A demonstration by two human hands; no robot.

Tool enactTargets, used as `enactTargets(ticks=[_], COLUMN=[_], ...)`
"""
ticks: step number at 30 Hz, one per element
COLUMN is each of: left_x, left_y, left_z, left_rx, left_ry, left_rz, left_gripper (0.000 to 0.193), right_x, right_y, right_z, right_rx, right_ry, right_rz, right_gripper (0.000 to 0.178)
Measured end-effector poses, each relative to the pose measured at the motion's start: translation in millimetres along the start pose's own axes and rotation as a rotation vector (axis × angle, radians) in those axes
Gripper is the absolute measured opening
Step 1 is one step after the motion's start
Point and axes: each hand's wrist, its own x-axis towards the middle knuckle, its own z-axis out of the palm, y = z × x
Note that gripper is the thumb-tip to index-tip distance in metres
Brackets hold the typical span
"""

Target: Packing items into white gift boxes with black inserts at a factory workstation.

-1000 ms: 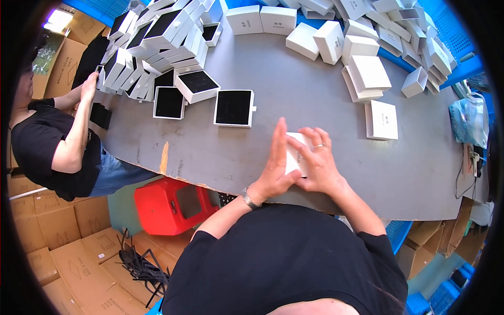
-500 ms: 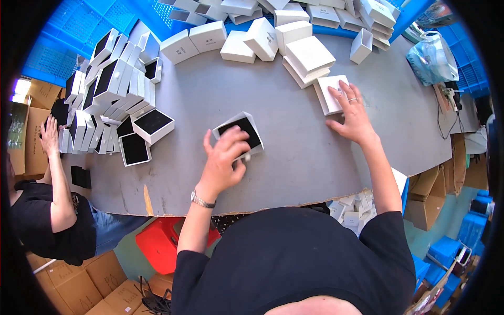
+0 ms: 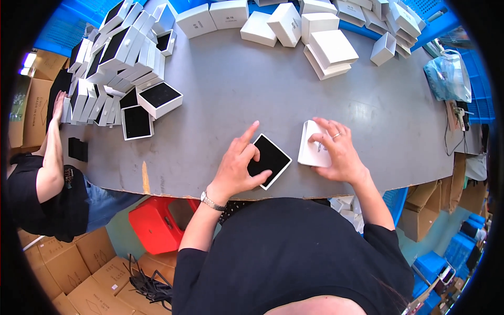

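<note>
Worktop (image 3: 226,89): grey, with a worn front edge; the tray (image 3: 275,157) lies on it close to that edge.
Cartons (image 3: 68,268): brown, stacked low down, well to the left of the tray and nearer the wearer's side.
Co-worker (image 3: 50,199): in a black top and jeans, far left of the tray, one hand (image 3: 59,105) beside the stack.
Stack (image 3: 115,68): many white trays with black linings, heaped to the left of the tray and beyond it.
Stool (image 3: 152,226): red, left of the tray and below worktop level.
Boxes (image 3: 333,50): white, in a loose group beyond the tray, some leaning on others.
Bag (image 3: 449,76): pale blue plastic, well to the right of the tray and beyond it.
Left hand (image 3: 241,163): at the tray's left side, index finger stretched out, thumb over the lining; whether it grips cannot be told.
Right hand (image 3: 336,149): just right of the tray, grasping the box (image 3: 311,149) between thumb and fingers.
Tray: white rim, black inside, turned cornerwise.
Box: white, printed, tilted slightly, just right of the tray with a narrow gap between.
Watch (image 3: 210,202): metal, on the left wrist, left of the tray.
Ring (image 3: 336,135): on the right hand.
</note>
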Motion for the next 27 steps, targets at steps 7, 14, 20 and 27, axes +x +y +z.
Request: enactTargets(ticks=[7,14,20,27], left_x=[12,6,7,4], left_y=[17,6,9,13], left_z=[26,39,40,39], left_rx=[0.112,-0.049,-0.249,-0.464], left_ry=[0.186,0.377,0.330,0.189], left_rz=[-0.174,-0.301,-0.386,-0.316], left_gripper=[0.031,0.042,0.051,0.062], right_x=[-10,2,9,25], right_y=[-53,-48,-51,-37], right_z=[35,40,41,40], right_rx=[0.092,0.083,0.061,0.063], right_ry=[0.071,0.126,0.121,0.105], right_rz=[-0.038,-0.015,-0.042,-0.125], right_gripper=[0.063,0.057,0.058,0.062])
